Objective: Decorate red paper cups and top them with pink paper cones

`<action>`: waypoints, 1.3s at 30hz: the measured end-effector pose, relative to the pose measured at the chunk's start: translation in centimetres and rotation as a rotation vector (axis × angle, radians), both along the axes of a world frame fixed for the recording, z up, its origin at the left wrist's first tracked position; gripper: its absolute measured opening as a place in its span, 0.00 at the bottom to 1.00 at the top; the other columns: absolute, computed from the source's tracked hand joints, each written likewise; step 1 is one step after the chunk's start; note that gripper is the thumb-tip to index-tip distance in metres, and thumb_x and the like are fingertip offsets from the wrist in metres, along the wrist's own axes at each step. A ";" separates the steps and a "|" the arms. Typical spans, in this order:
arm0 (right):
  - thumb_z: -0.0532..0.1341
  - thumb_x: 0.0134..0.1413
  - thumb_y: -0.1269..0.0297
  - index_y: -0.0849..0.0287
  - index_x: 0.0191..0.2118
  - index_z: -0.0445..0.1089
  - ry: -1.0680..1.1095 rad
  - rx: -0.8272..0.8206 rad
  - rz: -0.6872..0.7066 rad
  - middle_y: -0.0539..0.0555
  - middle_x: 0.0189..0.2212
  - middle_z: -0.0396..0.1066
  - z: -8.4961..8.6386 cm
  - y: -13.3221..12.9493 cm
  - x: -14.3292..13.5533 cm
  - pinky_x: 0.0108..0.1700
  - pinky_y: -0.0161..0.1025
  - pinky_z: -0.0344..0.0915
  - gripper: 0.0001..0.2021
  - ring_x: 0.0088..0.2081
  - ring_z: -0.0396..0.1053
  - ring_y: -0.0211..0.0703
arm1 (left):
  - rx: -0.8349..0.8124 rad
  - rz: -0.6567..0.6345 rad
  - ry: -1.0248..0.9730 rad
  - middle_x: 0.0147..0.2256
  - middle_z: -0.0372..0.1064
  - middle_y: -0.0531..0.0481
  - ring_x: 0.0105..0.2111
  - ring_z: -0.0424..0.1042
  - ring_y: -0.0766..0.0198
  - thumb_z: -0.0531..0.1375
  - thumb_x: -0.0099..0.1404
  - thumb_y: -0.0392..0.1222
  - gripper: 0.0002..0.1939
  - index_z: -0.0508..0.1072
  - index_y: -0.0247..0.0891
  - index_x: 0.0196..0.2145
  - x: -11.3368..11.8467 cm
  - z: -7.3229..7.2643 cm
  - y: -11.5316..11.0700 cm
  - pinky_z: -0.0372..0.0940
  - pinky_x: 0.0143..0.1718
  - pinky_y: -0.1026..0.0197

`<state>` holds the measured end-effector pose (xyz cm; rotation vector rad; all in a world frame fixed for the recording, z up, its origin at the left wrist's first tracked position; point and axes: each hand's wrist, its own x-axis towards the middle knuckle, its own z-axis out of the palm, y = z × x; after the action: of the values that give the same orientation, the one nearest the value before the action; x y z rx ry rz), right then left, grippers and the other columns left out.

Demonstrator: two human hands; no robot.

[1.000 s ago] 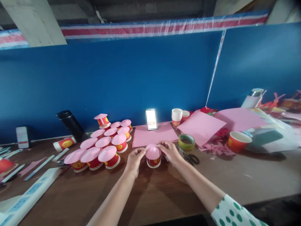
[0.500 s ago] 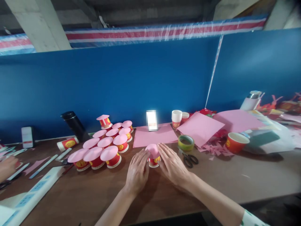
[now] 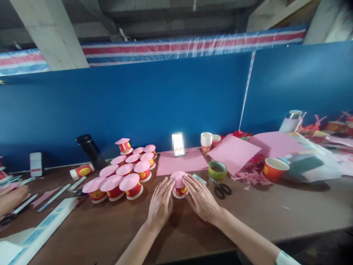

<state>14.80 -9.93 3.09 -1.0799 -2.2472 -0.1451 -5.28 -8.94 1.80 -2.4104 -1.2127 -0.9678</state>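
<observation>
Straight ahead of me an upside-down red paper cup (image 3: pixel 180 193) stands on the table, topped by a shallow pink paper cone (image 3: pixel 179 178). My left hand (image 3: pixel 160 201) holds the cone's left edge with its fingertips. From the other side my right hand (image 3: pixel 202 200) grips the right edge, fingers long and close together over the paper. Both thumbs are low by the cup and partly hidden. To the left, several finished-looking cups with pink cone tops (image 3: pixel 129 182) stand in a cluster. Flat pink paper sheets (image 3: pixel 182 162) lie behind my hands.
Right of my hands are black-handled scissors (image 3: pixel 223 189), a green tape roll (image 3: pixel 217 170) and a small white tube (image 3: pixel 199 179). An upright red cup (image 3: pixel 275 169) stands farther right. At left are a black bottle (image 3: pixel 92 152), a power strip (image 3: pixel 46 232) and another person's hand (image 3: pixel 13 200).
My view has tilted up slightly and shifted. Both hands stay at the cone with only small finger shifts. The small white tube now shows more behind my right hand.
</observation>
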 end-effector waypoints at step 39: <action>0.51 0.58 0.62 0.66 0.61 0.50 0.038 -0.091 -0.085 0.62 0.59 0.54 0.8 1.1 -0.7 0.59 0.48 0.53 0.26 0.62 0.46 0.49 | -0.074 0.187 0.132 0.56 0.57 0.42 0.59 0.51 0.53 0.49 0.56 0.27 0.28 0.60 0.37 0.55 0.5 1.9 0.9 0.56 0.54 0.49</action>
<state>14.13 -8.85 3.84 -1.2168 -2.1931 -0.0570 -4.74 -8.06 3.71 -2.3228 -1.4171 -0.7091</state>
